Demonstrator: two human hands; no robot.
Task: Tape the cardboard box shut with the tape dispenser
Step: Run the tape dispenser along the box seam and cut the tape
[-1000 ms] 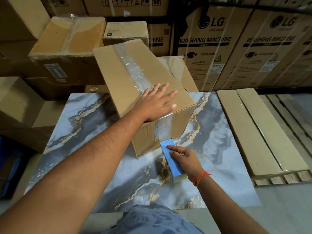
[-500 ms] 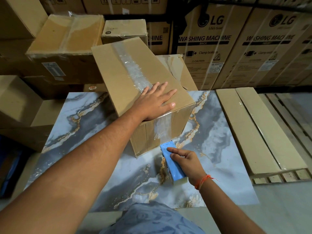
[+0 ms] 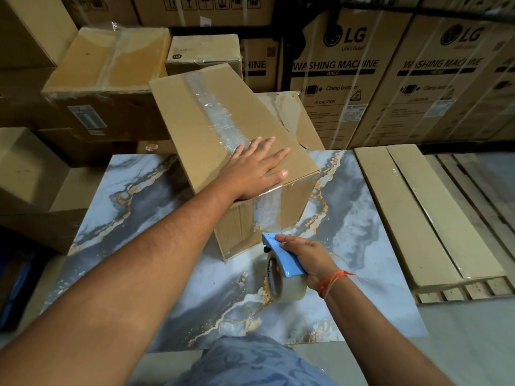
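A brown cardboard box [image 3: 195,126] rests on the marbled table [image 3: 362,224], its far end propped higher. A strip of clear tape [image 3: 214,112] runs along the top seam and down the near end face. My left hand [image 3: 250,171] lies flat on the near top edge, fingers spread, holding nothing. My right hand [image 3: 303,254] grips the blue tape dispenser [image 3: 281,257] just below the near face; its clear roll hangs under the handle. A stretch of tape leads from the dispenser's front up to the box face.
Taped cardboard boxes [image 3: 106,65] stand stacked at the back left. Large LG washing machine cartons [image 3: 348,79] line the back wall. A long flat carton [image 3: 412,213] lies on a wooden pallet [image 3: 473,291] to the right. More boxes [image 3: 33,176] crowd the table's left edge.
My right hand has tilted the dispenser, so the tape roll under the blue handle now shows. My left hand has stayed flat on the box top.
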